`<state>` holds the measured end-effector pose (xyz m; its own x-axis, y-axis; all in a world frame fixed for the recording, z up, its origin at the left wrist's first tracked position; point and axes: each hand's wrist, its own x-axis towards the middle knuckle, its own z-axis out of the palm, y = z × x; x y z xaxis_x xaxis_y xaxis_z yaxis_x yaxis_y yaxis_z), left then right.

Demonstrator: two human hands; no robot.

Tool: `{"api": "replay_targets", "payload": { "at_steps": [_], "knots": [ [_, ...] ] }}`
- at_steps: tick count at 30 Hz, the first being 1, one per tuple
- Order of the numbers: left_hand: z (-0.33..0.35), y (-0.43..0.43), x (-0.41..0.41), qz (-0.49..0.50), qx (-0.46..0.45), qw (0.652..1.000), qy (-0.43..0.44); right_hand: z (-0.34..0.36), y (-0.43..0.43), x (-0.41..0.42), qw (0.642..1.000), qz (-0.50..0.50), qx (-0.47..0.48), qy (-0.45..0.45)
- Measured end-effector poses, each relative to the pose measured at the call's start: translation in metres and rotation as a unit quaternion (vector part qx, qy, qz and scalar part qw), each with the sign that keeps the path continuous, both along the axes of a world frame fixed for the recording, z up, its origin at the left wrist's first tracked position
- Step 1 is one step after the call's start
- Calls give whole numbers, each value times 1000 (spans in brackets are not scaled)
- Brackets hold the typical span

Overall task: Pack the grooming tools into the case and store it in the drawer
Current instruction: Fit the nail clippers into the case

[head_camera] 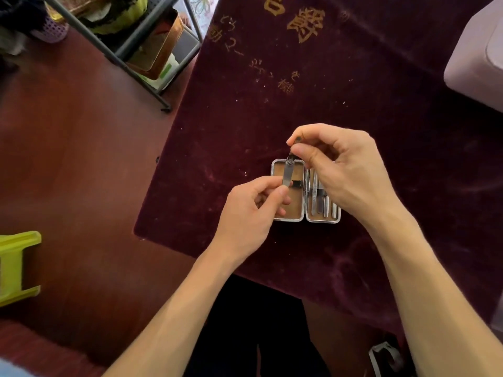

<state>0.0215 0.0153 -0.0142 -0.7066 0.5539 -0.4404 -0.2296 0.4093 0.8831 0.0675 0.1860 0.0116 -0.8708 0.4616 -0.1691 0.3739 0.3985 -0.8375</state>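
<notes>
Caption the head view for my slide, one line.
Left hand and right hand pinch a nail clipper above the open case on maroon cloth; other tools sit in its right half.

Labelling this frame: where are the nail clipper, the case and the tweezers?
nail clipper (288, 172), head view, on its steel body.
case (297, 209), head view, on the left half's bare tan lining.
tweezers (315, 195), head view, on the mid shaft.
</notes>
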Motion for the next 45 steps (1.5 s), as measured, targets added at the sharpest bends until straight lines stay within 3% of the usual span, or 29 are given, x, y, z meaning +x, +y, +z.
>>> {"api": "replay_targets", "payload": {
  "at_steps": [4,7,10,16,29,45],
  "knots": [
    [-8,1,-5,-20,-13,999,46,-5,1,-3,1000,-5,8,5],
    [-17,-6,-3,-38,-56,982,174,-10,0,-4,999,-16,30,18],
    [-30,-18,4,-78,-135,931,330,-18,-4,-3,998,-40,45,31],
    [-56,-32,19,-191,-214,834,472,-31,-16,-2,996,-53,47,48],
    [-67,-30,20,-170,-230,799,528,-34,-18,-5,999,-30,30,0],
    [-71,-31,21,-168,-231,788,546,-42,-21,3,999,-32,17,-23]
  ]
}}
